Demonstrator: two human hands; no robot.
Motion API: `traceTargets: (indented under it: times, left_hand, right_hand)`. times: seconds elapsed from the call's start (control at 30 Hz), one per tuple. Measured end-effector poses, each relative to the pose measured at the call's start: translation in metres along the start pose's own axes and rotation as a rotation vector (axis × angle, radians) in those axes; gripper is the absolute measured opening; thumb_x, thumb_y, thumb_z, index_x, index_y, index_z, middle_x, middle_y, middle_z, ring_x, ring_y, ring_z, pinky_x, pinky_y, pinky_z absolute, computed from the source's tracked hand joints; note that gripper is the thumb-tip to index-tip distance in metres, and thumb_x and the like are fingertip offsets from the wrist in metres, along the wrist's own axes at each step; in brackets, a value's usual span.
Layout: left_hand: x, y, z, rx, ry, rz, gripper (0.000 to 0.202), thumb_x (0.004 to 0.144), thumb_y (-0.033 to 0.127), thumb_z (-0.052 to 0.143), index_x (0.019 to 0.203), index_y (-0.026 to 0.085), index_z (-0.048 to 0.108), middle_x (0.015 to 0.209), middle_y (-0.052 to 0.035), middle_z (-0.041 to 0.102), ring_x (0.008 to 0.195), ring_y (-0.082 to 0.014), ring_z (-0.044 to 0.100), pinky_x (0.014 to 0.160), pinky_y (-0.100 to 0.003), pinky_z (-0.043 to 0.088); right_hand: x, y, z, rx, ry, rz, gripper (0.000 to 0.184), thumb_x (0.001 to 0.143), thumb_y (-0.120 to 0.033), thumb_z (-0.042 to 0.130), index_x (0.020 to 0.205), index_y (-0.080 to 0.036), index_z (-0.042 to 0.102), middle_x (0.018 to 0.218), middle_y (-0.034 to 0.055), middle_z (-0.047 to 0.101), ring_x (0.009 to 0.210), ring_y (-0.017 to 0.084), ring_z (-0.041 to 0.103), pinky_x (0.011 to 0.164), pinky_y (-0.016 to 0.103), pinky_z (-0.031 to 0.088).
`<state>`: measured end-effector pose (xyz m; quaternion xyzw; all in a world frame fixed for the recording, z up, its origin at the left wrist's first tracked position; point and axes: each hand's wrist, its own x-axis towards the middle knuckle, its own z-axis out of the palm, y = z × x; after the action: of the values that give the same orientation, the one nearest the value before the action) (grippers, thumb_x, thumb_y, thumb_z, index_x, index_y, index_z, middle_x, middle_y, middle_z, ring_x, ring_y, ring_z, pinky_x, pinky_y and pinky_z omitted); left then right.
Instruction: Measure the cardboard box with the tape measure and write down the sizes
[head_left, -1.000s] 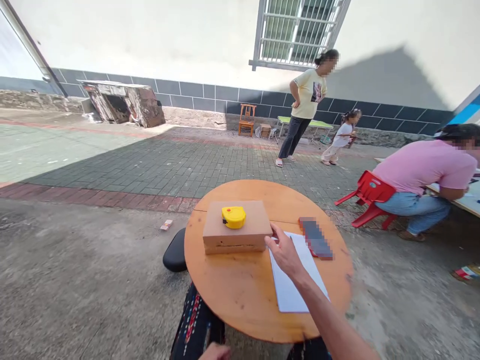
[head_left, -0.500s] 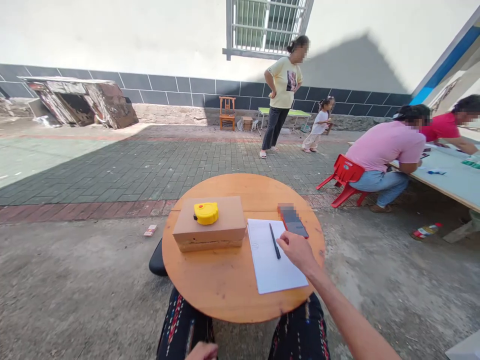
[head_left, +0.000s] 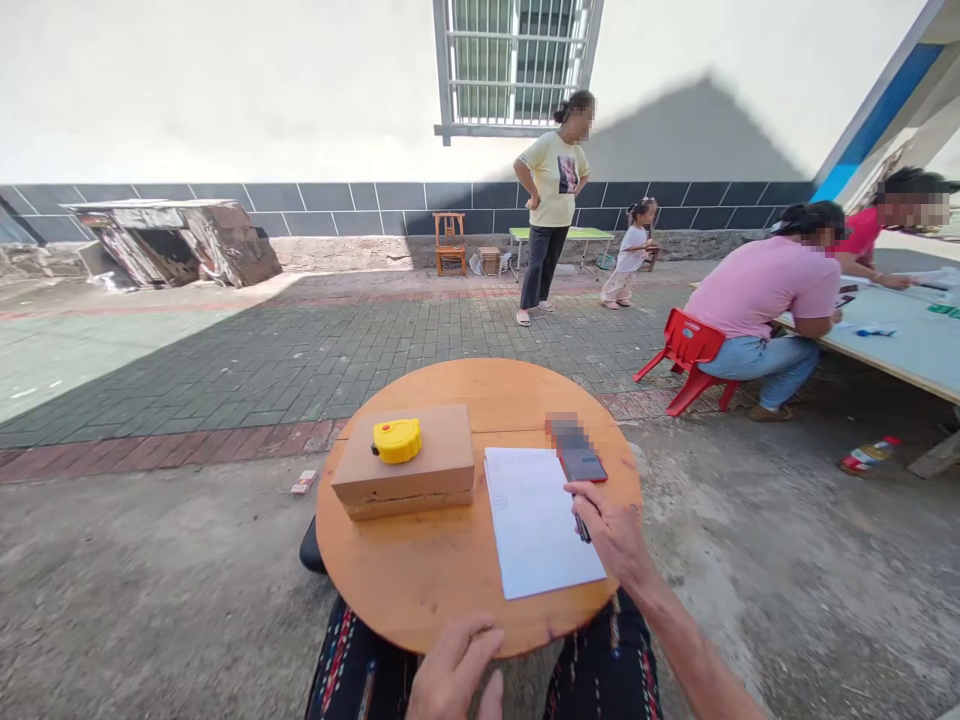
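Note:
My right hand (head_left: 611,530) is closed on a black pen (head_left: 583,530) over the right side of a white sheet of paper (head_left: 532,540). Part of the pen is hidden by the fingers. Just beyond that hand lies a phone (head_left: 581,458) with a red edge. My left hand (head_left: 457,665) is at the near edge of the round wooden table (head_left: 412,570), fingers apart and holding nothing. On the table's left half stands a closed brown cardboard box (head_left: 405,490), with a yellow tape measure (head_left: 397,440) lying on top.
A person in a yellow shirt (head_left: 555,180) stands beyond the table, near a child (head_left: 631,250). At right, a person in a pink shirt (head_left: 772,280) sits on a red chair (head_left: 690,345) beside a long table (head_left: 900,320). A bottle (head_left: 870,455) lies on the ground.
My right hand has picked up the pen from the paper and moved slightly nearer. My left hand has risen from my lap to the table's near edge. The view has tilted up slightly.

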<state>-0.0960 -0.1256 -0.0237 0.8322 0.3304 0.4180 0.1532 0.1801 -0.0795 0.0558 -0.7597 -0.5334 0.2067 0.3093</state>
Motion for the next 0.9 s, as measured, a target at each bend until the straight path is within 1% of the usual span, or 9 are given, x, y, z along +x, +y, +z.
traceTargets:
  times: [0.1,0.2,0.33,0.43,0.5,0.6,0.7,0.8,0.9]
  left_hand:
    - [0.049,0.011,0.006,0.032,-0.155,0.023,0.034,0.083,0.013,0.052,0.115,0.022,0.061,0.125,-0.0139,0.060,0.114,-0.0247,0.059,0.091,-0.038,0.055]
    - [0.094,0.011,0.023,0.102,-0.257,-0.035,0.036,0.084,0.011,0.048,0.117,0.018,0.061,0.134,-0.0154,0.054,0.123,-0.0271,0.052,0.099,-0.045,0.050]
    - [0.147,0.000,0.058,0.264,-0.403,-0.092,0.044,0.083,0.009,0.047,0.125,0.016,0.057,0.140,-0.0156,0.050,0.130,-0.0289,0.046,0.106,-0.051,0.040]
    - [0.181,-0.009,0.082,0.313,-0.441,-0.111,0.045,0.082,0.015,0.052,0.128,0.015,0.055,0.144,-0.0169,0.047,0.135,-0.0312,0.040,0.110,-0.050,0.034]
    - [0.200,-0.014,0.093,0.330,-0.467,-0.108,0.048,0.083,0.024,0.057,0.129,0.015,0.054,0.146,-0.0171,0.045,0.137,-0.0330,0.036,0.111,-0.050,0.030]
    - [0.220,-0.020,0.107,0.347,-0.493,-0.093,0.049,0.084,0.035,0.057,0.129,0.015,0.053,0.145,-0.0179,0.045,0.135,-0.0349,0.038,0.109,-0.051,0.028]
    - [0.231,-0.027,0.119,0.361,-0.503,-0.061,0.045,0.085,0.037,0.055,0.124,0.015,0.056,0.136,-0.0181,0.052,0.127,-0.0339,0.045,0.105,-0.049,0.031]
    - [0.233,-0.034,0.128,0.375,-0.510,-0.031,0.041,0.086,0.039,0.052,0.120,0.017,0.058,0.123,-0.0141,0.060,0.115,-0.0313,0.052,0.100,-0.046,0.035]
    - [0.228,-0.038,0.131,0.387,-0.508,-0.015,0.041,0.087,0.040,0.051,0.121,0.018,0.058,0.120,-0.0126,0.060,0.113,-0.0305,0.052,0.099,-0.045,0.034]
  right_hand:
    - [-0.021,0.007,-0.021,0.437,0.020,-0.018,0.044,0.085,-0.032,0.044,0.123,-0.016,0.057,0.094,0.0085,0.072,0.084,0.022,0.070,0.063,0.029,0.053]
    - [-0.039,0.011,-0.033,0.747,0.149,-0.018,0.046,0.072,-0.031,0.066,0.116,-0.020,0.059,0.094,0.0075,0.071,0.088,0.024,0.068,0.064,0.030,0.053]
    - [-0.059,0.024,-0.033,0.775,0.343,0.083,0.038,0.073,-0.044,0.073,0.101,-0.021,0.064,0.073,0.0035,0.067,0.065,0.019,0.063,0.055,0.029,0.049]
    - [-0.075,0.041,-0.030,0.723,0.418,0.141,0.037,0.081,-0.053,0.066,0.098,-0.020,0.067,0.053,-0.0025,0.054,0.051,0.015,0.051,0.051,0.028,0.043]
    - [-0.086,0.051,-0.031,0.715,0.429,0.194,0.040,0.080,-0.056,0.065,0.096,-0.019,0.070,0.049,-0.0039,0.049,0.049,0.015,0.047,0.049,0.027,0.040]
    - [-0.098,0.059,-0.033,0.728,0.400,0.273,0.046,0.077,-0.061,0.066,0.093,-0.018,0.072,0.047,-0.0034,0.048,0.047,0.015,0.047,0.048,0.027,0.039]
    - [-0.105,0.063,-0.032,0.743,0.437,0.288,0.050,0.075,-0.064,0.065,0.088,-0.017,0.073,0.043,-0.0036,0.047,0.043,0.014,0.046,0.046,0.025,0.036]
    - [-0.108,0.065,-0.030,0.753,0.460,0.298,0.053,0.074,-0.068,0.063,0.086,-0.017,0.073,0.041,-0.0035,0.048,0.039,0.012,0.043,0.044,0.023,0.033]
    - [-0.110,0.066,-0.029,0.740,0.465,0.300,0.055,0.074,-0.069,0.062,0.087,-0.017,0.073,0.040,-0.0036,0.049,0.038,0.011,0.041,0.043,0.023,0.032]
